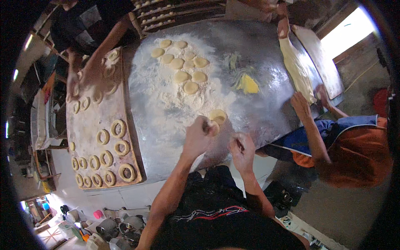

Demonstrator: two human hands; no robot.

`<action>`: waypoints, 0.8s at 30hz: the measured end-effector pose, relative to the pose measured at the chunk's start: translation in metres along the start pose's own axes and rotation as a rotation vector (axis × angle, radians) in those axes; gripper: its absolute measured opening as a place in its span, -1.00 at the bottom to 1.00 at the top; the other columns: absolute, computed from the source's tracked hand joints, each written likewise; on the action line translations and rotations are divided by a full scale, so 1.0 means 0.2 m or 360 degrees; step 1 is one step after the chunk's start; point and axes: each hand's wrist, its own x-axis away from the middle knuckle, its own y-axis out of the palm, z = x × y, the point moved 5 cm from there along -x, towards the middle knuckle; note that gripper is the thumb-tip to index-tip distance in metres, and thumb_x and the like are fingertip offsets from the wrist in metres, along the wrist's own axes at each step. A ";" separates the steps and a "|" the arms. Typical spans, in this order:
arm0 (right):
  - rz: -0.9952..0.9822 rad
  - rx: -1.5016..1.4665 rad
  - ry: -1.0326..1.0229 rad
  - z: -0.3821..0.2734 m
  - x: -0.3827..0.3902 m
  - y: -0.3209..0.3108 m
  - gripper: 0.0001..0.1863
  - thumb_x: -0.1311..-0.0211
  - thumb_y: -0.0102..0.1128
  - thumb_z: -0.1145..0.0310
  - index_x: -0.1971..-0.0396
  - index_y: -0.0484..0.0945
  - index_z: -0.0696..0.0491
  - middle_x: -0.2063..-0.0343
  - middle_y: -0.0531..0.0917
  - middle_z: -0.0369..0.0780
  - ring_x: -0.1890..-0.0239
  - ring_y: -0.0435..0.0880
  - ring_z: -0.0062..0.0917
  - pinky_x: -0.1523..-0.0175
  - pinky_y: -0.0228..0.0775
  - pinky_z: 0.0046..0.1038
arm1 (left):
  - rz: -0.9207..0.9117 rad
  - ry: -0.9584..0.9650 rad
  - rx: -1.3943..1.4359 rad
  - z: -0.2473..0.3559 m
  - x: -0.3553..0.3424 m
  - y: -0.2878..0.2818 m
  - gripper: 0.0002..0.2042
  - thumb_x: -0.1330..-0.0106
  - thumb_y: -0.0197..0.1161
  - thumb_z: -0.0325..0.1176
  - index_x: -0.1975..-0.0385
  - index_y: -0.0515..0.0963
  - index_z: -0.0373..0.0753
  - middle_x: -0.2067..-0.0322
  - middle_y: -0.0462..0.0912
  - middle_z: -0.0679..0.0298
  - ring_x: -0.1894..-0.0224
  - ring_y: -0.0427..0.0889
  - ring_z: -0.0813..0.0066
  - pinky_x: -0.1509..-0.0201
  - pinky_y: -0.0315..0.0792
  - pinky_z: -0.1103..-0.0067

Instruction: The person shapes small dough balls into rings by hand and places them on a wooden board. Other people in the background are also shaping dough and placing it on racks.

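Note:
My left hand [197, 136] is closed over the floury table, its thumb and fingers curled at the edge of a small piece of dough [214, 129]. Just beyond it, a round dough disc [217, 115] lies on the flour. To the right, my right hand [242, 151] is held with its fingers curled in; whatever they may hold is hidden. Farther up the table, several flat dough rounds [177, 63] rest in a patch of white flour [196, 98].
At left, a wooden board [89, 125] bears several dough rings [118, 128], with a co-worker's hands [75, 83] over its far end. A yellow lump [249, 84] sits on the metal table [262, 50]. Two people at right handle a long dough strip [296, 68].

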 end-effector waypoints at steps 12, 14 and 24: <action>-0.1140 -0.1202 0.0349 -0.24 -0.18 0.47 -0.67 -0.11 0.33 0.37 0.22 0.37 0.13 0.39 0.50 -0.27 0.33 0.51 -0.59 0.21 0.42 -0.56 | 0.0129 0.0142 0.0493 0.14 0.23 -0.44 -0.33 0.01 0.35 -0.55 -0.16 0.25 -0.12 0.56 0.45 0.30 0.49 0.47 0.56 0.43 0.37 0.60; -0.1362 -0.1452 0.0329 -0.30 -0.19 0.54 -0.66 -0.06 0.30 0.42 0.29 0.29 0.10 0.39 0.41 -0.27 0.33 0.43 -0.58 0.20 0.36 -0.54 | -0.0009 0.0155 0.0435 0.11 0.24 -0.56 -0.19 0.01 0.41 -0.48 -0.29 0.13 -0.05 0.49 0.46 0.27 0.51 0.50 0.45 0.40 0.42 0.50; -0.0828 0.0749 -0.0334 -0.46 -0.34 0.91 -0.52 0.06 0.16 0.62 0.17 0.13 0.04 0.47 0.32 -0.27 0.40 0.37 -0.48 0.22 0.30 -0.40 | -0.0052 0.0430 0.0618 -0.24 0.08 -0.80 -0.33 -0.29 0.17 -0.36 -0.37 0.01 -0.08 0.27 0.59 0.00 0.23 0.62 0.35 0.17 0.49 0.46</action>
